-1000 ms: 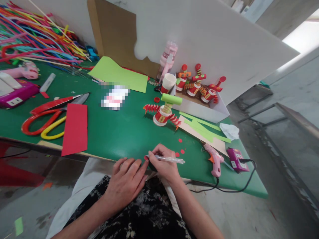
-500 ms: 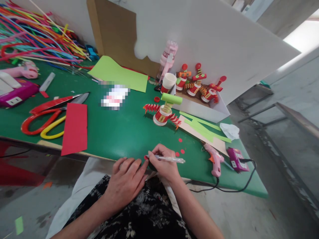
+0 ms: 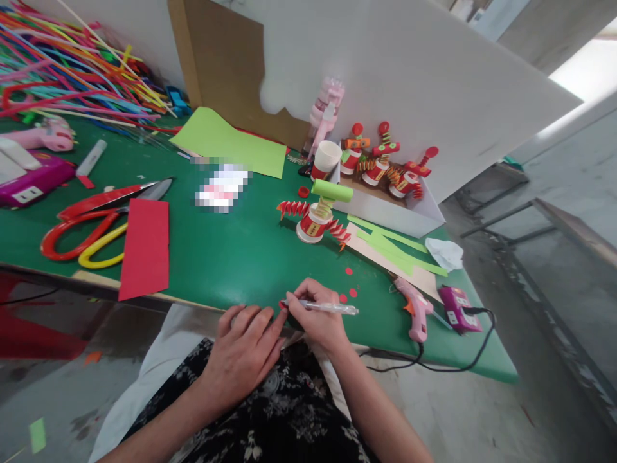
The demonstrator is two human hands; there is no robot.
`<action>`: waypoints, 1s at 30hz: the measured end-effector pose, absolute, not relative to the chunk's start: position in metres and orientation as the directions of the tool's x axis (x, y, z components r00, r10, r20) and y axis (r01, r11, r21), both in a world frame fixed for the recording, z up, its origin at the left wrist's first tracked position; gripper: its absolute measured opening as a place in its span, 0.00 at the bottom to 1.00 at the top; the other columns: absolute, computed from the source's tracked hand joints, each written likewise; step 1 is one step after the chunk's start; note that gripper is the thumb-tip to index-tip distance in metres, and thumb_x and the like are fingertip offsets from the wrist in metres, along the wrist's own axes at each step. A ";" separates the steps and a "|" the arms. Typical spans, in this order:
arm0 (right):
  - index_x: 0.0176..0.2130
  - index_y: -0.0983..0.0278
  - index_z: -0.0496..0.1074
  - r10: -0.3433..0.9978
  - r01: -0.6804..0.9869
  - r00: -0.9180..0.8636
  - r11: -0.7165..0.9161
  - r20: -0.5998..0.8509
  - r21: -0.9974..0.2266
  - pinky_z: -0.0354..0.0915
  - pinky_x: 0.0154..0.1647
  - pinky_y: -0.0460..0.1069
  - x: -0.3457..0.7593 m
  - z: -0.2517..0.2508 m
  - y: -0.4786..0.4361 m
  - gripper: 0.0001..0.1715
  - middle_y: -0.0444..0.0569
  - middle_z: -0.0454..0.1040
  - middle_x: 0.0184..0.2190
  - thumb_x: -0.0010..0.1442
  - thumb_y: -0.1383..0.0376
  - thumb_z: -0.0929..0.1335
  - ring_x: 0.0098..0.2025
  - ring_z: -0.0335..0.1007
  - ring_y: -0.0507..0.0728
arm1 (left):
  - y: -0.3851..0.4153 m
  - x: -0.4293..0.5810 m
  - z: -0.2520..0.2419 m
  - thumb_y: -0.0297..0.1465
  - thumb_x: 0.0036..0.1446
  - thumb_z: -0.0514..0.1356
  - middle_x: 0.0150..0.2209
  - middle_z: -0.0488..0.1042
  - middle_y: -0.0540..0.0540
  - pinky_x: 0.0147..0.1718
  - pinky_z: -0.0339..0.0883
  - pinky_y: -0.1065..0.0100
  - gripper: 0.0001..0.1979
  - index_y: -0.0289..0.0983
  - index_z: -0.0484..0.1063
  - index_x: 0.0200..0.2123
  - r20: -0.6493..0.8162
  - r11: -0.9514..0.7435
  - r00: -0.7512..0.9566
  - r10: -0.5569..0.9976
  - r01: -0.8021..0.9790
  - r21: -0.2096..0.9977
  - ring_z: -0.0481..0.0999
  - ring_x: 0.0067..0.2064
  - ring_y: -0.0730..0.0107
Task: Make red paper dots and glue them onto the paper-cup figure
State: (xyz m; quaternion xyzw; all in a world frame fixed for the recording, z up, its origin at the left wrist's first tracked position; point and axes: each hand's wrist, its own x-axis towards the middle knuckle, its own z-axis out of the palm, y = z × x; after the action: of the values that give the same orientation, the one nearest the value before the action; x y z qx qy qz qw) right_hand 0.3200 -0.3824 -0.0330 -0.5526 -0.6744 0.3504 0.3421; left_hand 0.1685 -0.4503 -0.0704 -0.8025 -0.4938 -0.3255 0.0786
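Note:
My right hand point(image 3: 315, 313) is closed around a clear pen point(image 3: 332, 308), its tip on a small red paper circle point(image 3: 283, 304) at the table's front edge. My left hand point(image 3: 245, 341) lies with fingers stretched out over the edge, a fingertip touching the same circle. Three loose red circles lie to the right, one of them a red paper dot point(image 3: 353, 293). Beyond my hands stands a paper-cup figure point(image 3: 312, 225) with folded red arms and a green paper roll point(image 3: 332, 191) on top. What the pen has marked is too small to make out.
Red-handled scissors point(image 3: 101, 222) and a red paper sheet point(image 3: 144, 251) lie left. At the right are a pink glue gun point(image 3: 415, 308), its cord, and a purple box point(image 3: 459, 310). A white box point(image 3: 400, 218) holds three finished-looking figures. Green paper point(image 3: 236, 145) lies behind.

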 end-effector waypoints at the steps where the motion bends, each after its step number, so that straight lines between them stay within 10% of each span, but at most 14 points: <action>1: 0.21 0.60 0.64 0.986 0.507 -0.154 0.141 0.071 -0.850 0.56 0.22 0.44 0.320 -0.033 -0.382 0.14 0.39 0.67 0.16 0.54 0.60 0.68 0.19 0.58 0.49 | -0.450 0.169 -0.071 0.33 0.65 0.53 0.41 0.76 0.39 0.53 0.57 0.55 0.16 0.34 0.76 0.49 0.599 -0.499 0.301 0.742 0.845 0.193 0.70 0.46 0.57; 30: 0.20 0.60 0.64 0.983 0.491 -0.169 0.145 0.069 -0.859 0.56 0.21 0.44 0.320 -0.034 -0.383 0.14 0.39 0.66 0.16 0.53 0.59 0.67 0.18 0.58 0.49 | -0.451 0.170 -0.070 0.33 0.66 0.52 0.41 0.76 0.39 0.52 0.56 0.55 0.16 0.32 0.76 0.48 0.602 -0.500 0.294 0.742 0.842 0.205 0.69 0.46 0.57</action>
State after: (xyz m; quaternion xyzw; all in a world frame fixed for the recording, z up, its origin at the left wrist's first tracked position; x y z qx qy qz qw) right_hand 0.3197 -0.3826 -0.0339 -0.5463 -0.6746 0.3595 0.3423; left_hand 0.1698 -0.4507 -0.0704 -0.8008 -0.4945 -0.3293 0.0754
